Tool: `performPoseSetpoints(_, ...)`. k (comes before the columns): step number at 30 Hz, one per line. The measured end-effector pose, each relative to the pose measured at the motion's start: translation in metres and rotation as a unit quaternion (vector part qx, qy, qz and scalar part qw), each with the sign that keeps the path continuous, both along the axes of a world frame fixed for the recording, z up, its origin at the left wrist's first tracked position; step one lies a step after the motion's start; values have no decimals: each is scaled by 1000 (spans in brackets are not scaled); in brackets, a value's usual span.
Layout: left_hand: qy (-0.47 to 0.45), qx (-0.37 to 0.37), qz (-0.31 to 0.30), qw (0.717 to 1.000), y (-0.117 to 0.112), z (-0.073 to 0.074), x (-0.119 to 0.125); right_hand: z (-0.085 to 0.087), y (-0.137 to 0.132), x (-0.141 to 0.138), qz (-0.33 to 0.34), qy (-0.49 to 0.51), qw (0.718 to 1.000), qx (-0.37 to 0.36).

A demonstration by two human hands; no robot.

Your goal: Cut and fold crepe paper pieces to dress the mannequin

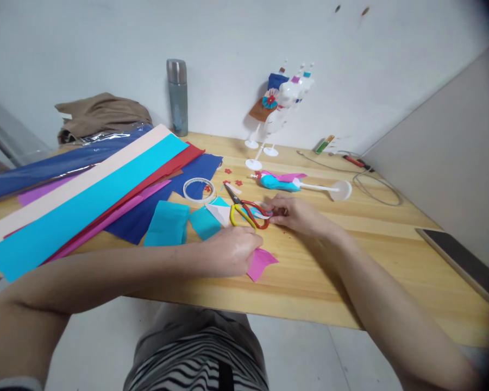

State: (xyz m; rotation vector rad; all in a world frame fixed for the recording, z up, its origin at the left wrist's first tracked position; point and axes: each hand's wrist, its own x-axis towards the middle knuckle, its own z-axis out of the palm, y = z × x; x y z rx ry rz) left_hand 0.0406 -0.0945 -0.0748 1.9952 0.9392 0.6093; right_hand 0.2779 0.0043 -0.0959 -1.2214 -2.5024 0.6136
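- While my left hand (228,252) is curling nearly closed, its fingertips are pinning the pink paper scrap (261,264) to the wooden table (350,282) near its front edge.
- That scrap is looking light, thin and floppy, and likely easy to tear; I'm judging a gentle corner pinch best.
- My right hand (295,214) is lying narrow, touching the scissors (246,213) at their handles; I cannot tell whether it is gripping anything.
- Cyan paper pieces (167,222) are lying further left.
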Motion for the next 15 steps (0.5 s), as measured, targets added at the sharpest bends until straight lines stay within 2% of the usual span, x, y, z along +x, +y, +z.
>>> performPoseSetpoints(2, 101, 56, -7, 993, 1, 0, 5, -1, 0, -3, -21, -11, 1000, 18)
performPoseSetpoints(4, 127, 68, 19, 989, 3, 0, 6, 1, 0, -1, -51, -28, 997, 45)
performPoseSetpoints(9, 40, 23, 65, 997, 10, -6, 1, 21, -2, 14, -132, -68, 989, 18)
performPoseSetpoints(13, -23, -66, 94, 993, 10, -9, -1, 34, -16, -2, -219, -45, 968, 111)
performPoseSetpoints(15, -46, -114, 94, 988, 7, -9, -1, 34, -24, -22, -175, -16, 983, 47)
